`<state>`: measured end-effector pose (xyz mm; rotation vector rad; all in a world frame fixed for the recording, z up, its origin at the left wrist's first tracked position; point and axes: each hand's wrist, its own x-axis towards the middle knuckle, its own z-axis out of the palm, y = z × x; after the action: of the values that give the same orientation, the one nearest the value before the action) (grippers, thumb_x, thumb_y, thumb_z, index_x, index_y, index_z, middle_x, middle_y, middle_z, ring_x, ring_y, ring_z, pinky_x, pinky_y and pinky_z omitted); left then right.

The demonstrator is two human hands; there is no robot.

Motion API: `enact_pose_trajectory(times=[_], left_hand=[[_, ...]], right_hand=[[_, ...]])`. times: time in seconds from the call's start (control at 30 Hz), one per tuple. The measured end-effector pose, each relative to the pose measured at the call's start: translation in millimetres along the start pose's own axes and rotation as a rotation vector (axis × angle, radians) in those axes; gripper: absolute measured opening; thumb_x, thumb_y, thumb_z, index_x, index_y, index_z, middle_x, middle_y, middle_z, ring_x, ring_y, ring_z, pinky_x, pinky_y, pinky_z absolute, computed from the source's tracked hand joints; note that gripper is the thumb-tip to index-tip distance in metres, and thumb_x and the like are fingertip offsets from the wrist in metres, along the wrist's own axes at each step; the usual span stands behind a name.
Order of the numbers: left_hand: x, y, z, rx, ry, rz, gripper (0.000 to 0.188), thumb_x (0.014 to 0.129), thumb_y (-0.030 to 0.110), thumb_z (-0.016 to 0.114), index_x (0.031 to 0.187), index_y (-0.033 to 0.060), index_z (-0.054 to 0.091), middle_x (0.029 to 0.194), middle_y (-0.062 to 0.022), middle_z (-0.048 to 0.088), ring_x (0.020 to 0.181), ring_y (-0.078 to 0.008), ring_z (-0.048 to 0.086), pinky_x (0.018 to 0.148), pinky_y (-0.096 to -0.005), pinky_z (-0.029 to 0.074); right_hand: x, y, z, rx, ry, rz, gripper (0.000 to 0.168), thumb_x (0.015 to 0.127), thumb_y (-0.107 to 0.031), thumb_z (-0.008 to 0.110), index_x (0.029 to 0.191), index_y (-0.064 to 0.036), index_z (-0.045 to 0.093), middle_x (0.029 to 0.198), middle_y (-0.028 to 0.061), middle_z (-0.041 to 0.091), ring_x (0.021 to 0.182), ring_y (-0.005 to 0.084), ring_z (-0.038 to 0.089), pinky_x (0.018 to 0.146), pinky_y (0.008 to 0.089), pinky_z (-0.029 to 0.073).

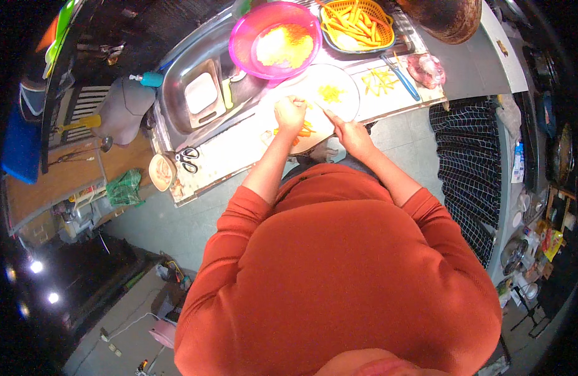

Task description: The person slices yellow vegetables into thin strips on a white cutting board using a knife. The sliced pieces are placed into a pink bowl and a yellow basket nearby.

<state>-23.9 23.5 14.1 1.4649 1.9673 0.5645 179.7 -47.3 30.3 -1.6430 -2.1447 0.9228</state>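
Observation:
My left hand [290, 114] is curled at the front of a round white cutting board [347, 75], its fingertips closed on a bit of carrot. My right hand [354, 138] grips a knife [321, 107], with the index finger stretched along it. Strong glare washes out most of the blade. Beyond the hands, a small heap of finely cut carrot [331, 93] lies on the board. Carrot pieces [306, 128] rest between my wrists, partly hidden by the left one.
A pink basin [237, 47] holds a mass of cut carrot; beside it, a yellow basket [390, 23] holds carrot sticks. Thin peelings [380, 81], a blue-handled peeler [406, 84] and a plastic bag [426, 70] lie right. Left are a steel sink [176, 84], black-handled scissors [188, 160] and a bowl [162, 172].

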Motion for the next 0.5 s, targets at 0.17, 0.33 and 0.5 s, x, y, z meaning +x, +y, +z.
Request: enact_pose_trajectory(times=[0.17, 0.33, 0.5], left_hand=[[4.9, -0.5, 22.9, -0.767, 0.023, -0.358, 0.009, 0.075, -0.009, 0.074, 0.084, -0.0073, 0.072, 0.079, -0.0167, 0.072, 0.074, -0.0255, 0.072, 0.06, -0.0371, 0.06], [19.5, -5.8, 30.1, -0.946, 0.089, -0.62, 0.02, 0.065, -0.016, 0.079, 0.082, -0.0132, 0.067, 0.084, -0.0202, 0.071, 0.073, -0.0258, 0.071, 0.057, -0.0345, 0.061], [27.2, -30.7, 44.2, -0.808, 0.078, -0.569, 0.019, 0.072, -0.015, 0.075, 0.086, -0.0168, 0.062, 0.09, -0.022, 0.068, 0.074, -0.0304, 0.072, 0.064, -0.0323, 0.064]], right_hand=[[-1.4, 3.6, 9.9, -0.016, -0.008, 0.004, 0.061, 0.091, -0.009, 0.053, 0.15, -0.022, 0.042, 0.078, 0.0258, 0.066, 0.074, 0.0442, 0.067, 0.067, 0.0537, 0.054], [0.0, -2.3, 5.3, -0.076, -0.048, -0.012, 0.07, 0.087, -0.004, 0.052, 0.153, -0.02, 0.035, 0.076, 0.0264, 0.067, 0.071, 0.0432, 0.068, 0.065, 0.0547, 0.054], [-2.1, -11.7, 7.9, -0.155, -0.135, 0.003, 0.079, 0.083, -0.001, 0.05, 0.156, -0.018, 0.026, 0.076, 0.0262, 0.067, 0.07, 0.0431, 0.069, 0.064, 0.0535, 0.055]])
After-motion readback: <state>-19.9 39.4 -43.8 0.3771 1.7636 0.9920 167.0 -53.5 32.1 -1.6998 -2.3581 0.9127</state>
